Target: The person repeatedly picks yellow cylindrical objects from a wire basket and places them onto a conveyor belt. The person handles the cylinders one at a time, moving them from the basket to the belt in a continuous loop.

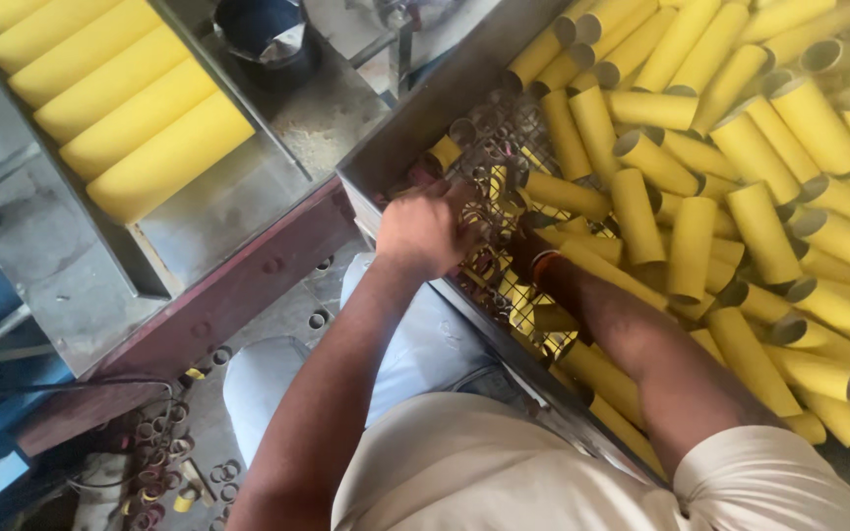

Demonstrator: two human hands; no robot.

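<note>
Dusty concrete floor [277, 324] and a rust-red steel beam [218, 295] fill the lower left, with small cut rings [154, 447] scattered at seven o'clock. At one to four o'clock a grey metal bin [415, 118] with a wire mesh bottom [504, 285] holds a heap of short yellow cardboard tubes [740, 197], lying every way. Near the middle of the view the left hand [423, 231] is curled over the bin's near corner, fingers closed down onto a tangle of thin rings [489, 162] on the mesh; what exactly it pinches I cannot tell. Just to its right, at about three o'clock from it, the right hand [523, 251] is buried among the tubes and rings, only the wrist with a red band [546, 261] showing, so its grip cannot be made out. Yellow tubes lie touching that wrist and spread away to the right. At eleven o'clock long yellow tubes [120, 108] rest side by side in a metal tray [199, 211].
</note>
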